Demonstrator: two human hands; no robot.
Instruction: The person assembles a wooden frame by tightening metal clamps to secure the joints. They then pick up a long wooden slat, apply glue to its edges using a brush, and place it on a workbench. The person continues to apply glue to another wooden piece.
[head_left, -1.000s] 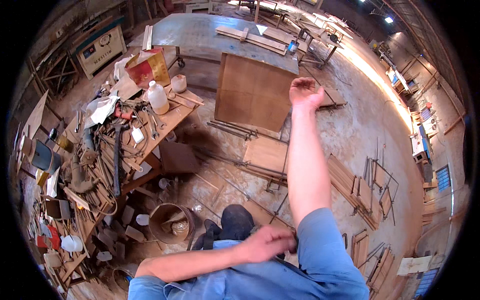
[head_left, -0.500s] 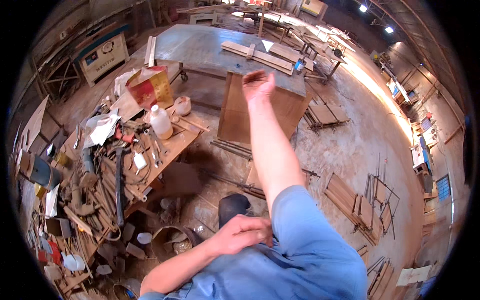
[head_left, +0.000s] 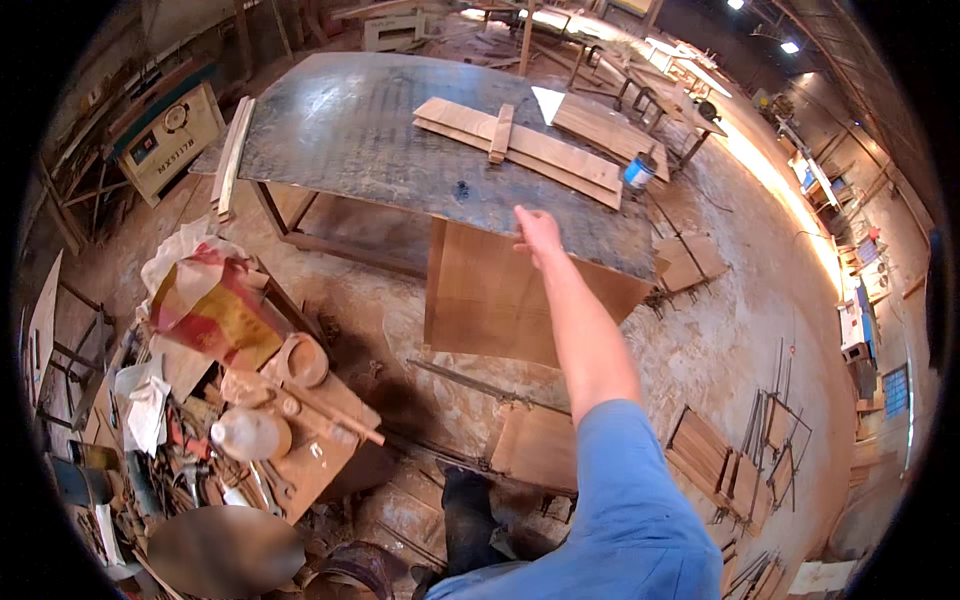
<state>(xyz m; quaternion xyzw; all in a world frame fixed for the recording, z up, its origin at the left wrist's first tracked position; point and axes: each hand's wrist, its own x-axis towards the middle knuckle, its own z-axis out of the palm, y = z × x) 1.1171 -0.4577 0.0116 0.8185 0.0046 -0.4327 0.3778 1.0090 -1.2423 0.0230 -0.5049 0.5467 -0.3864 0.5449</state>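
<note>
My right hand (head_left: 540,238) reaches forward over the near edge of a large dark-topped table (head_left: 340,130). Its fingers are partly curled and apart, with nothing visible in them. Just below it stands a brown wooden panel (head_left: 490,290), upright under the table edge. Beyond the hand, two long wooden boards (head_left: 540,160) lie on the tabletop with a short wood block (head_left: 501,133) across them. A blue can (head_left: 639,170) stands at the boards' right end, near another stack of boards (head_left: 600,128). My left hand is out of view.
A cluttered workbench at left holds a red and yellow bag (head_left: 215,310), a plastic bottle (head_left: 250,434), a tub (head_left: 303,360), wooden sticks (head_left: 335,412) and tools. Clamped wooden panels (head_left: 535,445) and metal bars lie on the floor. A machine (head_left: 172,140) stands far left.
The table is now nearer in view. My right hand has turned from raised with its palm showing to stretched forward, fingers pointing left. My left hand has left the view.
</note>
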